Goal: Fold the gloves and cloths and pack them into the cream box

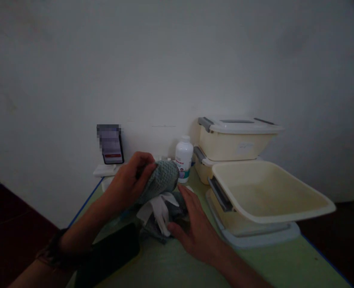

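Note:
My left hand [137, 176] is closed on the upper edge of a grey-green textured cloth [161, 178], which it lifts a little above the table. Thumb and fingers pinch the fabric, and the cloth curves over to the right. Below it lies a crumpled bundle of dark patterned fabric [153, 235] with a limp white strip of material [160, 214] on top. My right hand [196, 228] is open at the right side of this bundle, thumb and fingers apart. Its thumb tip is by the white strip; whether it touches cannot be made out.
An uncovered cream bin [273, 196] rests on a lid [264, 240] at the right, before two stacked boxes [231, 144]. A white bottle [184, 156] stands behind the cloth. A phone [112, 146] leans on a stand; a dark flat object [113, 256] lies at front left.

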A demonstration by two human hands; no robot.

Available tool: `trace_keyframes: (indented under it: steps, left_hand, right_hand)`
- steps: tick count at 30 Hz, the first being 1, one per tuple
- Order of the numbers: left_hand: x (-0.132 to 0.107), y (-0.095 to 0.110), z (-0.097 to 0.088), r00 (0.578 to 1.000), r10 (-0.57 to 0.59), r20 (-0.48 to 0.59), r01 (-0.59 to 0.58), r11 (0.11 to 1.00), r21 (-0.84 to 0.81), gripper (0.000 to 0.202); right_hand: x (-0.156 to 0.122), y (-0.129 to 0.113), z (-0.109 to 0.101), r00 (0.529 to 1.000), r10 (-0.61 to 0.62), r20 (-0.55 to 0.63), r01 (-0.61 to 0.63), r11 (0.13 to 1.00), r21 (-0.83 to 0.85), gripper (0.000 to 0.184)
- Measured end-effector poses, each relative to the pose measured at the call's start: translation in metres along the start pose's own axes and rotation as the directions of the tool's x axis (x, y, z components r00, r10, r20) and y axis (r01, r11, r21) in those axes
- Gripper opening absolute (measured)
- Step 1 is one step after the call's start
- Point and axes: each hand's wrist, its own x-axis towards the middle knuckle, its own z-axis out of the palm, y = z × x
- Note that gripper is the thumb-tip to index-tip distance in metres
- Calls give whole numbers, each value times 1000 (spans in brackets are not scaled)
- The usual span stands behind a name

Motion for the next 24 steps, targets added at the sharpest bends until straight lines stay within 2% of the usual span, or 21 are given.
trace_keyframes:
  steps: [3, 5, 6, 7, 8, 9, 10, 11, 13, 16, 20, 22, 24]
  left_hand:
    - [2, 0, -3, 998, -6, 61, 7, 1000, -6, 14]
    - [9, -2, -9, 971, -32, 237, 24, 999, 35, 18]
    - [13, -4, -12, 927, -53, 371, 31, 997, 66, 18]
    - [18, -6, -15, 861, -78, 503, 35, 995, 94, 16]
    - [22, -8, -17, 783, -101, 614, 39, 993, 113, 12]
    - [26, -11, -17, 709, -118, 696, 47, 992, 120, 8]
    - [30, -14, -17, 664, -126, 737, 57, 991, 118, 4]
    - [32, -17, -16, 640, -133, 757, 69, 991, 116, 5]
    - [33, -22, -12, 617, -133, 776, 95, 991, 95, 6]
    - [28, -28, -8, 558, -91, 825, 126, 992, 24, 9]
    - [21, -34, -18, 489, -50, 871, 163, 986, -35, 16]
    - [21, -37, -30, 492, -47, 869, 178, 983, -48, 18]
    - [23, -42, -42, 552, -60, 832, 193, 980, -57, 21]
  right_hand:
    - [11, -4, -1, 997, 54, -59, -54, 999, 0, 75]
    - [24, -10, -6, 994, 101, -38, -103, 993, -55, 71]
    - [31, -13, -10, 992, 125, 26, -121, 986, -115, 66]
    - [38, -16, -15, 981, 142, 129, -117, 976, -186, 59]
    - [45, -19, -20, 949, 169, 265, -96, 959, -267, 50]
    - [51, -22, -26, 894, 216, 394, -73, 935, -347, 42]
    - [57, -24, -31, 855, 250, 455, -63, 919, -388, 37]
    - [63, -26, -35, 821, 286, 494, -58, 902, -427, 33]
    - [75, -31, -43, 807, 326, 492, -72, 881, -467, 31]
    - [92, -37, -52, 831, 333, 446, -85, 868, -489, 37]
    - [112, -40, -56, 857, 284, 430, -71, 892, -447, 44]
    - [116, -39, -53, 848, 259, 463, -52, 909, -414, 46]
    - [117, -37, -47, 824, 242, 512, -29, 921, -388, 46]
